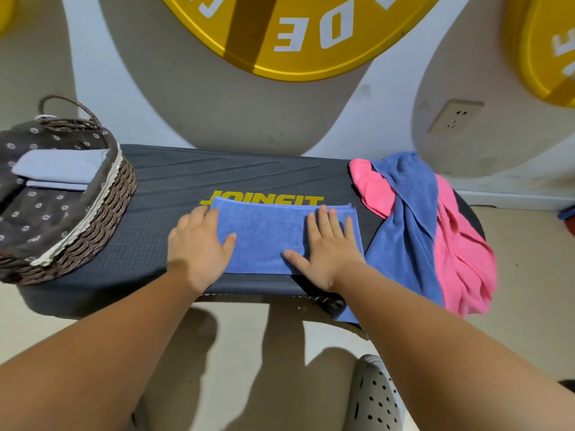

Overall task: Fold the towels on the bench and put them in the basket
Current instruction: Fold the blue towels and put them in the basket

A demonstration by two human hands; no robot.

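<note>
A blue towel (264, 234), folded into a flat rectangle, lies in the middle of the dark grey bench (149, 244). My left hand (199, 244) rests flat on its left edge, fingers spread. My right hand (326, 247) lies flat on its right part, palm down. Neither hand grips the cloth. On the bench's left end stands a wicker basket (102, 219) with a flowered lining, and a folded pale blue towel (59, 169) lies inside it. An unfolded blue towel (404, 219) and a pink towel (460, 253) lie heaped on the right end, hanging over the edge.
A wall with large yellow discs (298, 35) and a socket (455, 116) stands right behind the bench. A grey perforated shoe (373, 396) shows on the beige floor below, in front of the bench.
</note>
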